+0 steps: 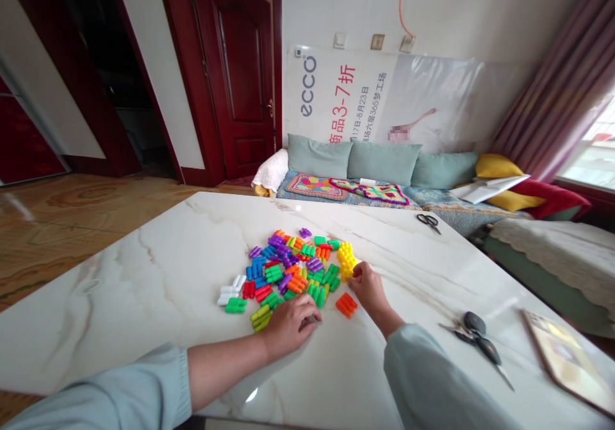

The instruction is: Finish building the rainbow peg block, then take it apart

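A heap of colourful plastic building blocks [288,270], each shaped like joined tubes, is spread over the middle of a white marbled table [158,289]. My left hand [293,324] rests at the near edge of this heap, fingers loosely bent and apart, with nothing visible in them. At the heap's right side, my right hand [369,289] has its fingertips closed on the lower edge of a cluster of yellow blocks [346,259]. The exact grip is partly hidden by the fingers. An orange block [346,305] lies separately between my two hands.
Black-handled scissors [427,220] lie near the far right edge. Closer on the right are a tool with dark handles and metal points [480,340] and a gold phone [569,356]. Beyond the table stands a sofa with green cushions [319,157].
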A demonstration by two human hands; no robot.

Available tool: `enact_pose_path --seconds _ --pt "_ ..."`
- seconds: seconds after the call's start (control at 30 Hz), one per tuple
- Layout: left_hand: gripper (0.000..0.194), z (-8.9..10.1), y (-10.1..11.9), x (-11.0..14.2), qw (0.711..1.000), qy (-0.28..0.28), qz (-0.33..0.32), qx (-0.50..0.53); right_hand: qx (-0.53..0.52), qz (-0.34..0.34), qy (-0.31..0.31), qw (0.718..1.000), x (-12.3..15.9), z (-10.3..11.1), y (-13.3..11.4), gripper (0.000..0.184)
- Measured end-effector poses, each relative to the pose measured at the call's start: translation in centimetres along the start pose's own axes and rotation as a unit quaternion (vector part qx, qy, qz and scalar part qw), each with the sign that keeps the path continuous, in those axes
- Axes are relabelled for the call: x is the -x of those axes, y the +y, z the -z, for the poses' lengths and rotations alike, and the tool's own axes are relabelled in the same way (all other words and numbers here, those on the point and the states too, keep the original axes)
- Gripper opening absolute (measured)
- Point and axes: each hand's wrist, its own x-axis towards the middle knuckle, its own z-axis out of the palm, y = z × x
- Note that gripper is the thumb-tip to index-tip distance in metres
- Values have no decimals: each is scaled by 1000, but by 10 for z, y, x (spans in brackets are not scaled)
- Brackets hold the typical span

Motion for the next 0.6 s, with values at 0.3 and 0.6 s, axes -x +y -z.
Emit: enact_pose_path --seconds 0.3,0.6 --pt "12 -2 -1 1 1000 6 -15 -5 120 -21 -109 987 11 22 -37 30" --pt "14 -3 -2 2 1000 15 -17 3 230 98 -139 958 22 4 -71 28"
